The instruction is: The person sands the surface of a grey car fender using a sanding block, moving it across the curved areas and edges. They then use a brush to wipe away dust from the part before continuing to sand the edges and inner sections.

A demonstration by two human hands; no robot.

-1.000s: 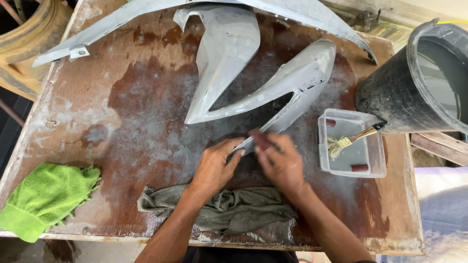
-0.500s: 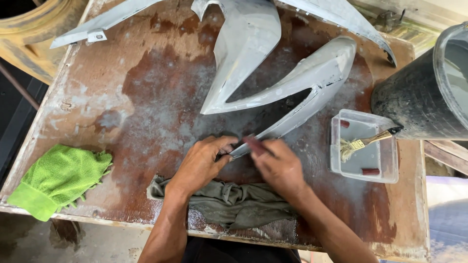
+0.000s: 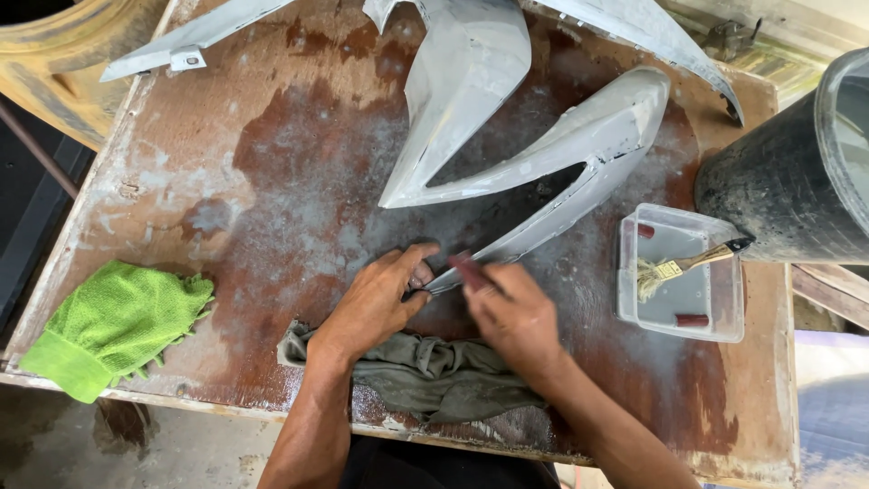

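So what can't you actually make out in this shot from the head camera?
- Tip of the grey panel: covered by the left hand and right hand.
- Small reddish piece under the right hand's fingers: mostly hidden, kind unclear.
- Black bucket: cut off by the right edge; contents unseen.
- Grey rag: partly under both forearms.
- Top panels: cut off by the upper edge.

Lime-green cloth [image 3: 113, 326], pale grey panel [image 3: 552, 195]

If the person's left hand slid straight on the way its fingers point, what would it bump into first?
Probably the right hand: the left hand points right and slightly up, its fingertips already at the grey panel's narrow tip between the two hands.
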